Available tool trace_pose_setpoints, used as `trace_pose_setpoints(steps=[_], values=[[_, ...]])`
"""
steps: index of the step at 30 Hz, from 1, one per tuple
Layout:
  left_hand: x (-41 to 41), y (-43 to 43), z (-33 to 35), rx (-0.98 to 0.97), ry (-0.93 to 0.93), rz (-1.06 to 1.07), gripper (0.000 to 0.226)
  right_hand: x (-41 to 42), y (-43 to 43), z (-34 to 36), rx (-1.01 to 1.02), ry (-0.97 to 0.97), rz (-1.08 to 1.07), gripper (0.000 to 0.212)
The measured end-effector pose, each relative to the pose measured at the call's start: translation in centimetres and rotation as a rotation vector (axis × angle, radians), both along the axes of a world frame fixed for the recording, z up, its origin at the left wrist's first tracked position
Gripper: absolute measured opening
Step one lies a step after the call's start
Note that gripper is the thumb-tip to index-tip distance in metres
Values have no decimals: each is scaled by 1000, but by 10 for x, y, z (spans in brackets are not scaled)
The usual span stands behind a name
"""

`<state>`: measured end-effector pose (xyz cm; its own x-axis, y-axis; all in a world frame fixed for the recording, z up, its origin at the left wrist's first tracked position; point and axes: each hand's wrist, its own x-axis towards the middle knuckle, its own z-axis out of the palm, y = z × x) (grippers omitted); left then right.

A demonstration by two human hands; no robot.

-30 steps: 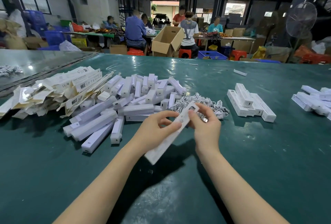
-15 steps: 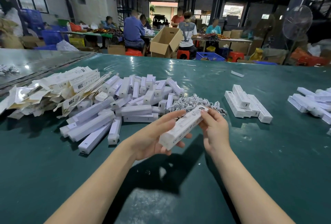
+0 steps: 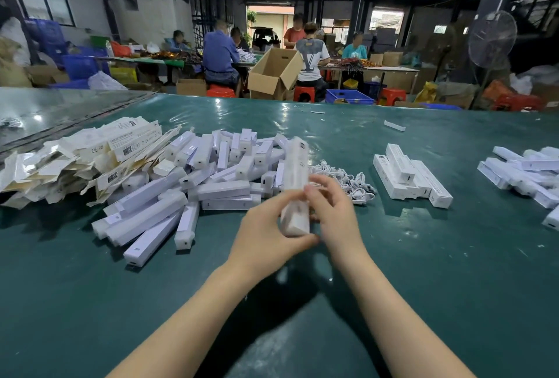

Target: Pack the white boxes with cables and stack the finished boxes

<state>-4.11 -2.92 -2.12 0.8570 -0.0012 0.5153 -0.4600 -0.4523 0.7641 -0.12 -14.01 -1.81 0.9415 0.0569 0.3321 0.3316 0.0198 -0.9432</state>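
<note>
A green table (image 3: pixel 90 302) bears piled white boxes (image 3: pixel 211 190), cables (image 3: pixel 348 181), flat cartons (image 3: pixel 90 153) and stacked boxes (image 3: pixel 408 178).

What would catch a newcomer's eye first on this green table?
First, the hands at centre: the left hand and right hand both hold one long white box, blurred and pointing away from the camera, above the green table. Next comes the sprawling heap of white boxes at left-centre, with a tangle of white cables just behind the hands. To the right sits a small tidy stack of boxes.
</note>
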Motion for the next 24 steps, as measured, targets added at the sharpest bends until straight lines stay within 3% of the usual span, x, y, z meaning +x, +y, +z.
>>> trace_pose_setpoints(steps=[4,7,10,14,19,24], values=[[3,7,1,26,-35,193,62,-9,5,-3,-324,-112,121,31],[5,5,-6,133,40,-29,96,-7,6,-5,-431,-162,42,47],[5,0,-13,136,112,-161,112,-1,3,-5,-416,-160,-23,43],[7,-6,-22,147,149,-136,102,30,-11,-7,-375,-138,-298,28],[8,-7,-31,222,198,-160,94,84,-50,-6,-240,128,-618,15],[15,-5,-34,207,257,-149,90,114,-94,-2,-138,345,-854,27]])
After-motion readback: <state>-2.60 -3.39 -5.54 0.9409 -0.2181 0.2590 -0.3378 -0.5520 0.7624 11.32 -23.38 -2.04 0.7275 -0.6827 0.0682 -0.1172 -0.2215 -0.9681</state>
